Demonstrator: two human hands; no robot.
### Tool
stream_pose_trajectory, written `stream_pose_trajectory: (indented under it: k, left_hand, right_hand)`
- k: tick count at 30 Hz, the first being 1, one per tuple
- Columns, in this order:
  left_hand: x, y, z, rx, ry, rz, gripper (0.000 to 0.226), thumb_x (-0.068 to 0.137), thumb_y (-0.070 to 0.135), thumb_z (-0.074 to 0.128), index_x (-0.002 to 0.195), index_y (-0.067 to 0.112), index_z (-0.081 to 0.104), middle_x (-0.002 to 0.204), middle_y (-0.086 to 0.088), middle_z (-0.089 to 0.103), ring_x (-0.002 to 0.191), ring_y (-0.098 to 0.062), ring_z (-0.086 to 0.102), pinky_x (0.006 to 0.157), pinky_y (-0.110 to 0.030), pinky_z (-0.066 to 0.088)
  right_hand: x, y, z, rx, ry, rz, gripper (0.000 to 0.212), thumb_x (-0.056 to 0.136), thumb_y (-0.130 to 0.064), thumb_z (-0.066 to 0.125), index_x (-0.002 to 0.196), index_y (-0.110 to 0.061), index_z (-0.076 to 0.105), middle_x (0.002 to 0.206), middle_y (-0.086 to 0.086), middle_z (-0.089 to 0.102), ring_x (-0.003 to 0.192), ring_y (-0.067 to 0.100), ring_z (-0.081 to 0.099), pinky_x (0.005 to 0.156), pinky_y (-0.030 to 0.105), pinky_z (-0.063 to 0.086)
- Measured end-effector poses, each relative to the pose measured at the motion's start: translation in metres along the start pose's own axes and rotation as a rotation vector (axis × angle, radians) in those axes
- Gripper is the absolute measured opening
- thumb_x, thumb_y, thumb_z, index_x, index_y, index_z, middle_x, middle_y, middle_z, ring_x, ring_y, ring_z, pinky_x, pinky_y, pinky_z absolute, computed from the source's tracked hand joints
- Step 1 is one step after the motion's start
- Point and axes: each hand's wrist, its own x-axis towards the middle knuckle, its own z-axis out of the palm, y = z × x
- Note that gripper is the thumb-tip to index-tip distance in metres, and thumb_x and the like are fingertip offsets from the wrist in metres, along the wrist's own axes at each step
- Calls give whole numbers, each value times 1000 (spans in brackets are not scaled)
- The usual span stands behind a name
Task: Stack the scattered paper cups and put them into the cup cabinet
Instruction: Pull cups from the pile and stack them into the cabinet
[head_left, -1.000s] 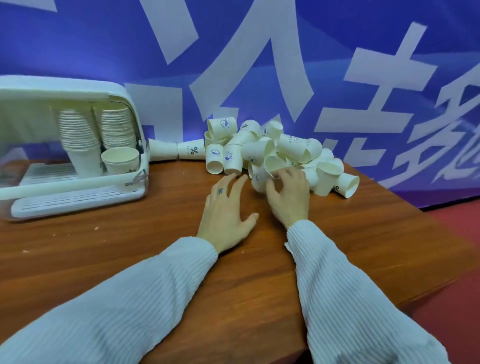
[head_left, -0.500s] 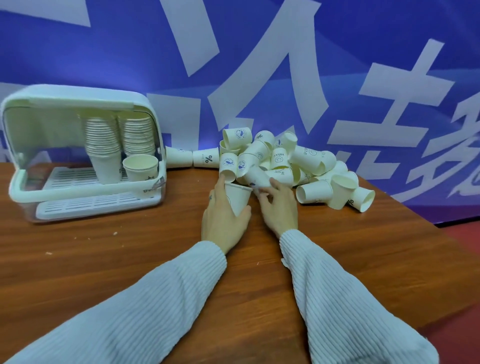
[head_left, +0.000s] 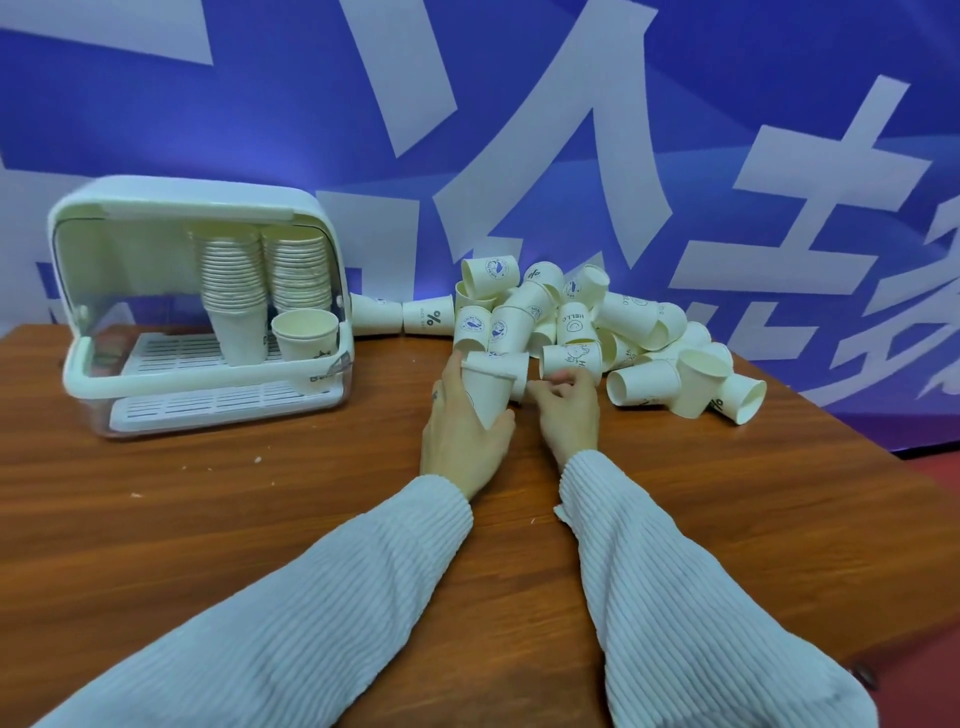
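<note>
A heap of white paper cups (head_left: 597, 327) lies at the back of the wooden table (head_left: 208, 519). My left hand (head_left: 462, 431) grips one upright paper cup (head_left: 491, 387) just in front of the heap. Beside it, my right hand (head_left: 566, 415) has curled fingers touching a cup lying on its side (head_left: 571, 358); whether it grips that cup I cannot tell. The white cup cabinet (head_left: 202, 306) stands open at the left, holding two tall stacks of cups (head_left: 265, 275) and a short stack (head_left: 304, 335).
Two more cups (head_left: 400, 314) lie on their sides between the cabinet and the heap. A blue banner with large white characters (head_left: 571, 130) forms the wall behind. The table's right edge (head_left: 883, 467) drops to a red floor.
My left hand has taken hold of a cup and lifted it upright. My right hand has drawn back slightly from the heap to another cup. The view has shifted so the cabinet shows more fully.
</note>
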Motion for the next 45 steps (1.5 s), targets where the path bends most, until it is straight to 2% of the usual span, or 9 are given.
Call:
stream_pose_trajectory:
  k: [7, 12, 15, 19, 23, 26, 31, 38, 45]
  left_hand:
    - [-1, 0, -4, -20, -16, -27, 91, 89, 31, 69, 160, 30, 11, 155, 0, 34, 133, -23, 46, 92, -28, 32]
    - [-5, 3, -15, -59, -9, -47, 92, 87, 27, 68, 160, 30, 13, 157, 0, 32, 131, -24, 46, 94, -30, 37]
    - [0, 8, -44, -146, 78, -1, 92, 83, 35, 70, 158, 31, 18, 155, 0, 39, 129, -23, 50, 104, -37, 45]
    - [13, 10, -99, -253, 265, 93, 81, 87, 47, 64, 155, 24, 27, 148, 2, 46, 131, -15, 47, 108, -28, 38]
    - [28, 3, -148, -328, 458, 75, 72, 94, 35, 67, 154, 22, 30, 139, 4, 49, 125, -13, 51, 102, -23, 41]
    - [40, -3, -174, -363, 569, 30, 69, 93, 33, 68, 152, 22, 33, 138, 4, 51, 123, -14, 53, 93, -16, 39]
    - [49, -13, -198, -416, 629, -9, 69, 94, 30, 68, 152, 24, 30, 137, 5, 49, 119, -13, 52, 87, -14, 42]
    - [55, -25, -208, -407, 633, -52, 72, 92, 33, 69, 152, 25, 29, 135, 4, 49, 119, -17, 53, 97, -32, 46]
    - [71, -26, -206, -302, 549, 50, 77, 89, 33, 75, 152, 22, 32, 146, 3, 45, 129, -11, 45, 101, -21, 36]
  right_hand:
    - [-9, -1, 1, -4, -215, -133, 30, 89, -23, 76, 104, -30, 50, 101, -6, 74, 96, 12, 68, 86, 33, 50]
    - [-18, -4, 1, -162, -150, -214, 25, 91, -21, 69, 105, -28, 49, 92, -9, 74, 83, 15, 65, 80, 40, 50]
    - [-27, -13, -2, -71, -121, -240, 25, 91, -21, 69, 105, -32, 51, 91, -9, 76, 79, 15, 67, 77, 40, 53]
    - [-41, -52, 20, 77, -104, -309, 18, 92, -23, 71, 96, -35, 57, 85, -13, 75, 73, 11, 66, 68, 38, 53]
    - [-51, -106, 69, 128, -160, -527, 16, 95, -12, 67, 98, -28, 67, 92, -16, 71, 91, -4, 66, 88, 20, 53]
    - [-49, -136, 109, 46, -229, -664, 15, 97, -11, 65, 108, -18, 72, 95, -22, 68, 95, -12, 63, 90, 12, 48]
    - [-44, -155, 152, -242, -381, -791, 22, 97, -13, 62, 111, -20, 77, 108, -6, 78, 104, 12, 69, 95, 35, 54]
    - [-50, -143, 178, -660, -653, -738, 45, 94, -5, 50, 124, -25, 76, 132, 1, 71, 125, 24, 61, 110, 38, 45]
    - [-60, -134, 163, -442, -491, -746, 46, 97, -14, 52, 140, -25, 63, 129, -4, 70, 123, 16, 58, 106, 35, 45]
